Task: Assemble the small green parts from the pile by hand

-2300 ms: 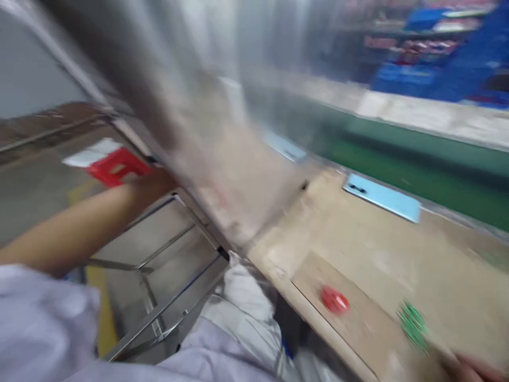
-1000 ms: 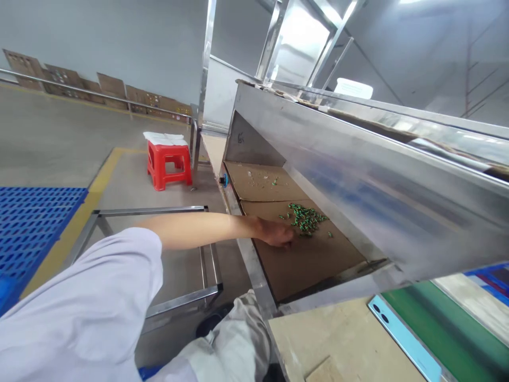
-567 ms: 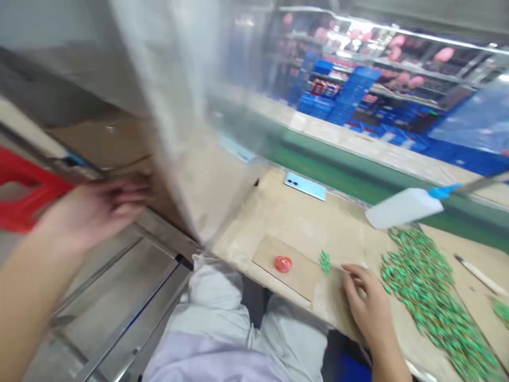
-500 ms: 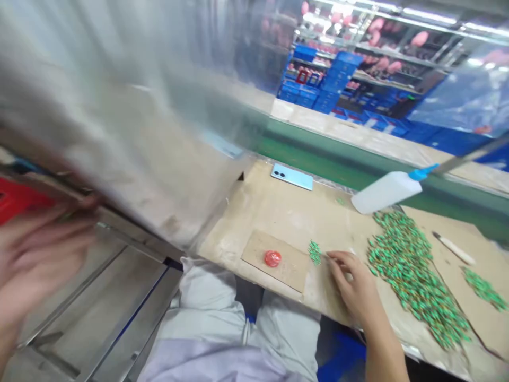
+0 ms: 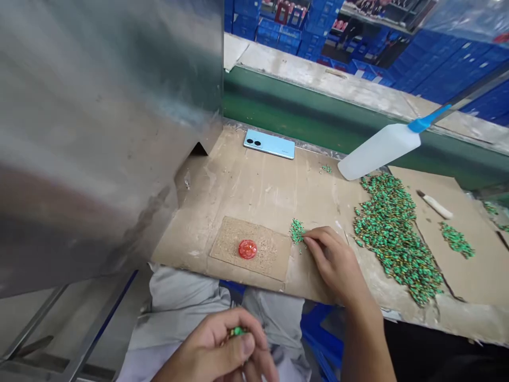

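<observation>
My left hand [image 5: 222,347] is over my lap at the bottom of the view, fingers closed round small green pieces [image 5: 237,331]. My right hand [image 5: 332,260] rests on the cardboard-covered bench [image 5: 254,185], fingers curled and pinched next to a small heap of green pieces [image 5: 296,231]. A red round lump [image 5: 247,249] lies on a cardboard square [image 5: 250,248] left of that hand. A large spread of green pieces [image 5: 392,231] lies to its right.
A steel housing [image 5: 99,116] fills the left side. A light blue phone [image 5: 269,144] lies at the bench's back edge by a green conveyor belt [image 5: 318,114]. A white squeeze bottle with a blue nozzle [image 5: 384,148] hangs tilted. A knife [image 5: 435,204] and blue crates [image 5: 429,58] are at the right.
My left hand came back from the green pieces under the steel housing to my lap, closed on some of them. The view swung right to the bench. My right hand stayed by the small heap.
</observation>
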The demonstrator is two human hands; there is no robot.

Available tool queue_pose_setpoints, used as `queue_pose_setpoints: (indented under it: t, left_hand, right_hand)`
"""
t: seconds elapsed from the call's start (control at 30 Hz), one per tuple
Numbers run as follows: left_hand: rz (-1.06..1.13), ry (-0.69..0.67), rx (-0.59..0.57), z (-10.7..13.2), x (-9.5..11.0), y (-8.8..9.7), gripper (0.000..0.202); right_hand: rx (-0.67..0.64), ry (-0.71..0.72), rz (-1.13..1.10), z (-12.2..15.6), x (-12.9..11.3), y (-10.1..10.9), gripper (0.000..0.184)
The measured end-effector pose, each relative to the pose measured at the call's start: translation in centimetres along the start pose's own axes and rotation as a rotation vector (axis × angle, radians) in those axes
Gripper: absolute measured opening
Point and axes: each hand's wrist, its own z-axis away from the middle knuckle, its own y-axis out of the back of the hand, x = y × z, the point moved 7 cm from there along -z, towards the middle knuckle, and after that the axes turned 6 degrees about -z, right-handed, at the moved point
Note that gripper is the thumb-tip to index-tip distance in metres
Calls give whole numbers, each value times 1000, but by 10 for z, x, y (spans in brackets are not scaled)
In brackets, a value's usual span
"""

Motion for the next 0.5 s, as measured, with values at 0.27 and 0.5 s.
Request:
queue_pose_setpoints:
  t: [0.27, 0.5]
  left_hand:
    - [-136, -182, -2, -31, 42, -29, 26]
    - [-378, -294, 22, -42, 50, -28, 27]
  right_hand:
    - [106, -40, -202, 15, -18, 9, 11]
    - [165, -18, -197, 31, -43, -6, 9]
